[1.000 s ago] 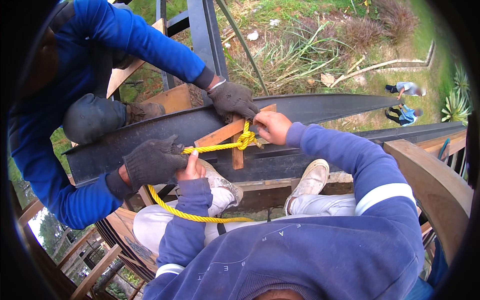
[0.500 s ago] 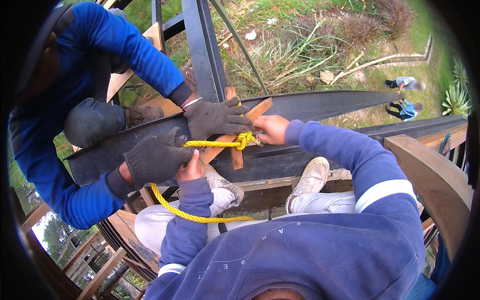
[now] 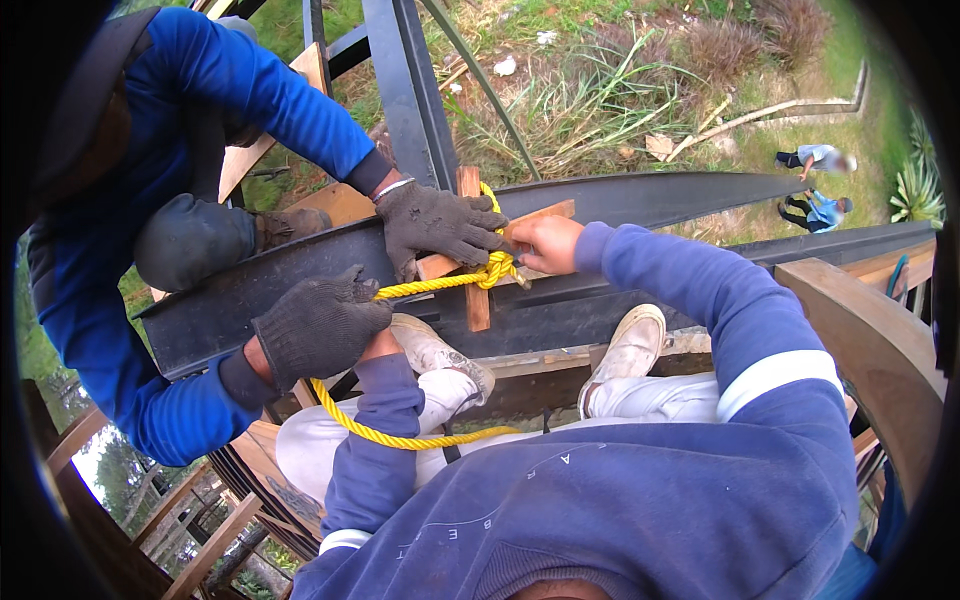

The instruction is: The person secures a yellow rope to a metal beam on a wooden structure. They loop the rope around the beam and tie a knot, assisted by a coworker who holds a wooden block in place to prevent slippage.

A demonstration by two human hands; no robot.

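Note:
A yellow rope (image 3: 430,286) is knotted around two crossed wooden sticks, one upright (image 3: 477,308) and one slanted (image 3: 560,210). My right hand (image 3: 552,243) lies over the slanted stick beside the knot (image 3: 494,268), its fingers curled together; what they pinch is hidden. The rope's short end (image 3: 522,281) pokes out just below them. My left hand (image 3: 381,345) is mostly covered by a co-worker's gloved hand (image 3: 325,322), which has the rope running through it. The co-worker's other gloved hand (image 3: 440,225) presses on the sticks left of the knot.
Black steel beams (image 3: 640,205) run across in front of me, one rising away (image 3: 400,90). My shoes (image 3: 628,345) rest beside a wooden edge. A curved wooden beam (image 3: 860,350) is at right. Two people (image 3: 825,207) stand on grass below.
The slanted stick has turned flatter, and my right hand has shifted up onto it. The co-worker's lower glove now covers more of my left hand.

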